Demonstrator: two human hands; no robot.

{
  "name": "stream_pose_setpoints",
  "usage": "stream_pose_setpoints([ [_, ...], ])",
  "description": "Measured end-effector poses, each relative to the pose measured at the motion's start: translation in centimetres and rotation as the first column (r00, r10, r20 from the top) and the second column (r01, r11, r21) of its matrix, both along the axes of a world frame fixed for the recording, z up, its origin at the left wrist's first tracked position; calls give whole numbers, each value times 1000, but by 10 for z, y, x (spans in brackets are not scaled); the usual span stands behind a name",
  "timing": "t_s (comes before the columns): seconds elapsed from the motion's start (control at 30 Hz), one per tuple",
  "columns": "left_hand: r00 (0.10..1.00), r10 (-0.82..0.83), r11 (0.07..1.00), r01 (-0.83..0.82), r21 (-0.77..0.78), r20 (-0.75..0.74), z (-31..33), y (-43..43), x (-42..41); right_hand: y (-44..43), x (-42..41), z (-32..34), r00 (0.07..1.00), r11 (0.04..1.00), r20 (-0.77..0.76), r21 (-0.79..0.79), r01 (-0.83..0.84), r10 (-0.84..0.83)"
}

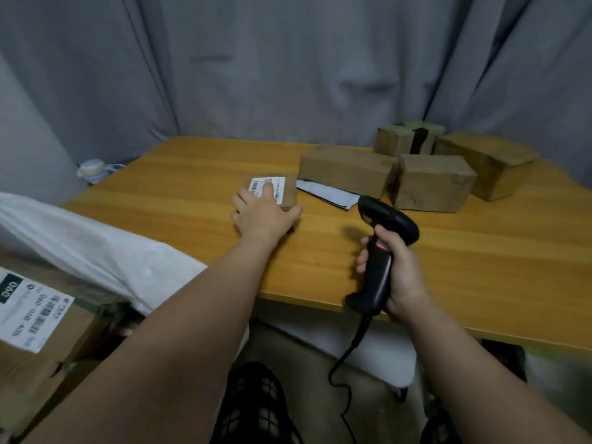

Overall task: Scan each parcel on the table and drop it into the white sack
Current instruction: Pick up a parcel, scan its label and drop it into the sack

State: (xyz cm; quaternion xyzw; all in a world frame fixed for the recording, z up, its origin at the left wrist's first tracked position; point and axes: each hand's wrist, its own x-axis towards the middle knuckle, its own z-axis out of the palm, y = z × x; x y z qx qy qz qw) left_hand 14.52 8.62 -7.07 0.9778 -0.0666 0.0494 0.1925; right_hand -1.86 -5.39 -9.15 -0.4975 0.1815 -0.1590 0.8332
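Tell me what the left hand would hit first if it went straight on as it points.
The small labelled parcel: the left hand rests on it, fingers over the label. Past it, probably the long brown box; depth is unclear.

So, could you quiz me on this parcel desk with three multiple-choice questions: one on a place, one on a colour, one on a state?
1. Where is the white sack relative to the table? A) at its left edge B) at its far right C) under the boxes
2. What colour is the scanner? A) yellow B) black C) white
3. How is the small parcel placed? A) label up on the table B) lifted in the air C) inside the sack
Answers: 1 A, the sack lies by the table's left side; 2 B, the right hand grips a black scanner; 3 A, the left hand rests on it, label up.
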Motion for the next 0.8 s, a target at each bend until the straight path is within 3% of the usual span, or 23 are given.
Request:
stream_pose_setpoints([
  [0.07, 999, -18, 1000, 18, 10, 45, -7, -1, -3, -3, 2, -2, 1000, 999, 11, 15, 29, -29],
  [0.13, 987, -141, 989, 144, -27, 77, -9, 6, -12, -3, 5, -3, 997, 997, 22, 23, 70, -71],
  [0.23, 880, -473, 876, 474, -90, 41, -6, 26, -33, -3, 6, -4, 995, 995, 22, 30, 93, -94],
  [0.3, 806, -591, 801, 589, -107, 13, -3, 42, -37, -2, 5, -5, 995, 995, 30, 26, 92, -92],
  [0.37, 825, -565, 799, 553, -236, 22, 0, 50, -40, 1, 5, -5, 992, 993, 47, 31, 118, -119],
  [0.43, 919, -393, 814, 358, -458, 20, 2, 49, -46, 5, 4, -5, 983, 984, 46, -8, 180, -180],
  [0.47, 955, -291, 811, 217, -543, -54, 3, 46, -48, 7, 4, -5, 979, 979, 48, -25, 201, -199],
  [0.53, 933, -216, 819, 14, -573, -287, 5, 40, -55, 11, 2, -3, 983, 984, 61, -37, 175, -173],
  [0.6, 872, -282, 813, -3, -582, -399, 3, 35, -62, 14, 1, -2, 990, 991, 81, -62, 117, -112],
  [0.8, 907, -385, 663, 142, -735, -172, 0, 40, -72, 11, -5, -6, 983, 995, 162, -45, 92, -84],
])
